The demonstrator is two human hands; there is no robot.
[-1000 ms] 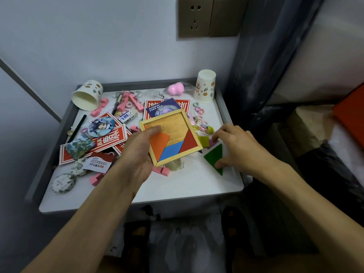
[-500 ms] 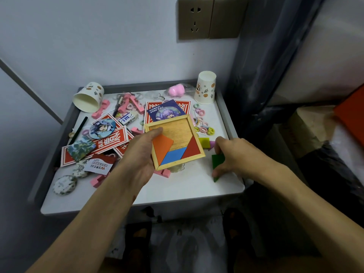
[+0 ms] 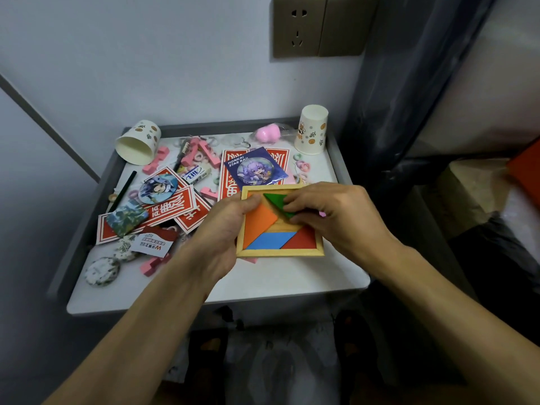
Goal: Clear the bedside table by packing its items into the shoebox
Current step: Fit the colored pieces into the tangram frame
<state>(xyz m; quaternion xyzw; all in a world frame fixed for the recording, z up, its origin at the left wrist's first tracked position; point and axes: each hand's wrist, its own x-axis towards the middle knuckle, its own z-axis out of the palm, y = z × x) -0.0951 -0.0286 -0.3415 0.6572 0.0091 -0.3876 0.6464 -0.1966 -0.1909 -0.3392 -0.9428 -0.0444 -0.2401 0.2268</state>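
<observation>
My left hand (image 3: pixel 223 229) grips the left side of a square wooden tangram tray (image 3: pixel 280 252), held just above the bedside table (image 3: pixel 263 285). Orange, blue and red pieces lie inside the tray. My right hand (image 3: pixel 336 217) pinches a green triangle (image 3: pixel 277 203) and holds it tilted over the tray's upper half. No shoebox is in view.
Red cards (image 3: pixel 172 209), round badges (image 3: pixel 157 188), pink foam pieces (image 3: pixel 153 264), an eraser (image 3: pixel 197 173) and small rings litter the table. One paper cup (image 3: pixel 137 147) lies tipped at the back left, another (image 3: pixel 312 130) stands upside down at the back right. A dark curtain (image 3: pixel 409 83) hangs at the right.
My right hand lifted the green triangle off the table's right side and carried it left over the tray. My left hand shifted the tray slightly right and squared it.
</observation>
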